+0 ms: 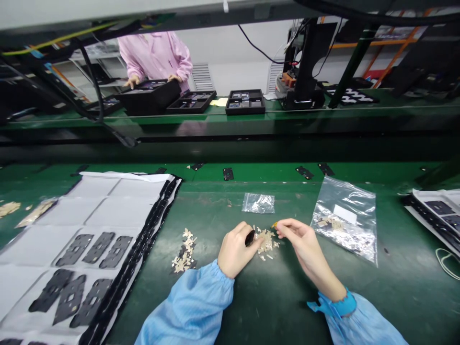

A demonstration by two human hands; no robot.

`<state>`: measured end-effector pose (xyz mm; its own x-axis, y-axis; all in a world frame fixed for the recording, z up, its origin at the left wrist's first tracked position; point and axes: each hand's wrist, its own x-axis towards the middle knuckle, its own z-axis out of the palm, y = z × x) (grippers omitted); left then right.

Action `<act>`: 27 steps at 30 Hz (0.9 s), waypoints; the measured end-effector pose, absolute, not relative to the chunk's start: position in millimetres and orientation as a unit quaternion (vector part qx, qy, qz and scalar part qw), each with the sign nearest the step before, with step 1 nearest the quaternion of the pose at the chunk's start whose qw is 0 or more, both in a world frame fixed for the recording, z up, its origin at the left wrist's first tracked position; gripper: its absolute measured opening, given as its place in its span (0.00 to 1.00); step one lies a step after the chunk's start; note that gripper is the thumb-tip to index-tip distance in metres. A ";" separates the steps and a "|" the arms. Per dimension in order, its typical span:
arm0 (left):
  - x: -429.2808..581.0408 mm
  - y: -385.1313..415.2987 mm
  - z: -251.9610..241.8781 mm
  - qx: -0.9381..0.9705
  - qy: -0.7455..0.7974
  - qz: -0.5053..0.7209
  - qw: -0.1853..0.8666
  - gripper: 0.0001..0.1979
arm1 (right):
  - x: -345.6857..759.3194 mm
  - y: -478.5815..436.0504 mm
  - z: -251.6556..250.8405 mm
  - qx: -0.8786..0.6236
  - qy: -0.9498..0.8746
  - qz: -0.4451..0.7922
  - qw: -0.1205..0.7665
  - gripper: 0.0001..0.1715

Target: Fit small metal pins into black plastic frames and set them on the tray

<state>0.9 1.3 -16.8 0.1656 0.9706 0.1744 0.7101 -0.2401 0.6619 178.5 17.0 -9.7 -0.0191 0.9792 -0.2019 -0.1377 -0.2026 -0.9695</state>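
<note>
My left hand pinches a small black piece at the edge of a loose heap of small beige flakes. My right hand reaches in from the other side, its fingertips closed on a tiny yellow piece just above the heap. A second heap of beige flakes mixed with black bits lies to the left of my hands. To the right, a clear plastic bag holds more beige pieces, and a small empty-looking clear bag lies beyond the heap.
A white sheet with black perforated parts lies on the green bench at left, and stacked sheets sit at right. Beyond a dark rail, a person in a pink coat handles a black box among black trays.
</note>
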 end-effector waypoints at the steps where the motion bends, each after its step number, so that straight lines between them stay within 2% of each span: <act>1: 1.2 0.9 -14.7 0.725 0.571 0.311 0.225 0.06 | 177.1 16.8 -10.5 -0.515 -0.420 0.577 0.475 0.10; 9: 12.6 -9.5 -6.7 0.672 0.525 0.455 0.258 0.06 | 165.0 8.9 -13.4 -0.509 -0.494 0.530 0.464 0.12; 21: 15.0 -10.2 -15.8 0.650 0.508 0.480 0.298 0.09 | 158.6 3.0 -17.7 -0.458 -0.522 0.542 0.474 0.09; 27: 10.3 -0.8 -12.8 0.549 0.530 0.492 0.419 0.08 | 162.2 6.1 -8.4 -0.478 -0.494 0.555 0.469 0.11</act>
